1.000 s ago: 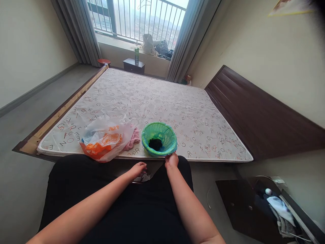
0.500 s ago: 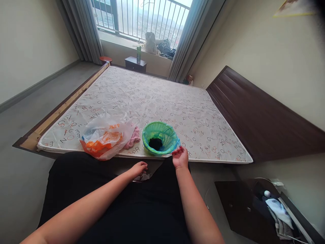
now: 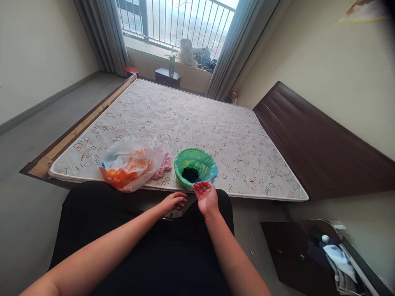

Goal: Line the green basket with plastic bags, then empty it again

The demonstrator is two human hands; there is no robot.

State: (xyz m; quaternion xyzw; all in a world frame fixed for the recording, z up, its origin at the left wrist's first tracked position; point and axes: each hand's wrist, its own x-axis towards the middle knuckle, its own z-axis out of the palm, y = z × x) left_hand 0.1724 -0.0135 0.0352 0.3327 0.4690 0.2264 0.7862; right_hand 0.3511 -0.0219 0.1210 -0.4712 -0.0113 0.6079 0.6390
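Observation:
A green basket stands at the near edge of the mattress, lined with a thin blue-green plastic bag. Inside lies a black clump whose kind I cannot make out. My right hand is palm up at the basket's near rim, its fingers stretched out and open; some red shows at the fingertips. Over my lap, my left hand hangs with loosely bent, parted fingers, holding nothing visible. To the basket's left sit a pink knitted cloth and a white-and-orange plastic bag.
The letter-printed mattress lies on a dark bed frame with a brown headboard at right. Beyond it, a small cabinet carries a green bottle. At lower right, a dark nightstand holds folded cloths.
My right hand has moved left along the basket's near rim and turned palm up. My left hand has shifted slightly right and up. The view has shifted a little.

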